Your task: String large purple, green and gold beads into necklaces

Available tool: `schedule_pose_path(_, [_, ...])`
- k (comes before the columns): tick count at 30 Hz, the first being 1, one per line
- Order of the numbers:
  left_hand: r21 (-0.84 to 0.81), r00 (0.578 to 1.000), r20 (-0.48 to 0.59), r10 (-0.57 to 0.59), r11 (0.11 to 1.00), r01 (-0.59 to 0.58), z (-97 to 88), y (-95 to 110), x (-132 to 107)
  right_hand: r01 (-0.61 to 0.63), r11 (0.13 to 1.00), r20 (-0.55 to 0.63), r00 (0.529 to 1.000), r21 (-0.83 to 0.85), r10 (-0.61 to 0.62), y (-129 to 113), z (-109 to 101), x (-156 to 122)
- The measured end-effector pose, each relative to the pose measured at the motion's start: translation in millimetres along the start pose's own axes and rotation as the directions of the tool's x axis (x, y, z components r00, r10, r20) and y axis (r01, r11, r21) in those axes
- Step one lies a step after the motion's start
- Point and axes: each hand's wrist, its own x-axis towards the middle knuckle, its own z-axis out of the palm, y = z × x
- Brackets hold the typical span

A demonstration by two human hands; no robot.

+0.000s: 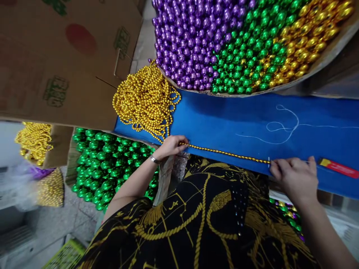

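Observation:
A strand of small gold beads (pixel 227 153) is stretched nearly straight along the front edge of a blue table (pixel 207 116). My left hand (pixel 175 145) pinches its left end, beside a heap of gold bead strands (pixel 146 97) that trails down to that hand. At the strand's right end, my right hand (pixel 295 173) is closed on the beads, with a thin white thread showing by its fingers. A red and yellow box cutter (pixel 339 168) lies just right of my right hand. Farther back, a loose white thread (pixel 291 130) curls on the blue surface.
A large box at the back holds purple beads (pixel 190 41), green beads (pixel 246 56) and gold beads (pixel 305 45). Cardboard (pixel 64 63) rises at the left. Below it stands a box of large green beads (pixel 109 164). A yellow-green crate (pixel 66 256) sits on the floor.

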Motion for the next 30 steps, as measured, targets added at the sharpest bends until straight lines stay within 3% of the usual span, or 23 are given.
schedule_pose_path(6, [0.034,1.0,0.008,0.018,0.999,-0.019,0.0,-1,0,-0.029,0.999,0.031,0.999,0.023,0.029,-4,-2,0])
schedule_pose_path(11, [0.253,0.997,-0.08,0.008,0.967,0.012,-3.3,11,3,-0.025,0.999,-0.004,1.0,0.024,0.025,8,-10,10])
schedule_pose_path(15, [0.387,0.987,-0.135,0.085,0.922,-0.026,-16.7,36,24,-0.116,0.992,0.014,0.993,-0.053,0.117,38,-16,50])
schedule_pose_path(18, [0.215,0.984,-0.116,0.133,0.971,-0.106,-27.9,62,46,-0.183,0.983,0.061,0.981,-0.029,0.184,31,-23,93])
schedule_pose_path(22, [-0.252,0.981,-0.06,0.184,0.948,-0.193,-35.1,96,68,0.036,0.963,0.011,0.999,0.266,-0.041,-44,-34,144])
schedule_pose_path(24, [-0.38,0.977,-0.063,0.206,0.9,-0.214,-36.9,107,73,0.222,0.838,-0.038,0.971,0.498,-0.235,-87,-36,165])
schedule_pose_path(26, [-0.421,0.973,-0.066,0.22,0.878,-0.227,-41.0,109,73,0.276,0.719,-0.046,0.945,0.637,-0.323,-109,-32,179])
schedule_pose_path(28, [-0.383,0.977,-0.067,0.202,0.899,-0.212,-49.6,98,71,0.326,0.682,-0.057,0.921,0.655,-0.385,-98,-25,184])
schedule_pose_path(30, [-0.302,0.987,-0.065,0.147,0.94,-0.16,-62.8,73,66,0.353,0.739,-0.058,0.918,0.574,-0.393,-53,-17,174])
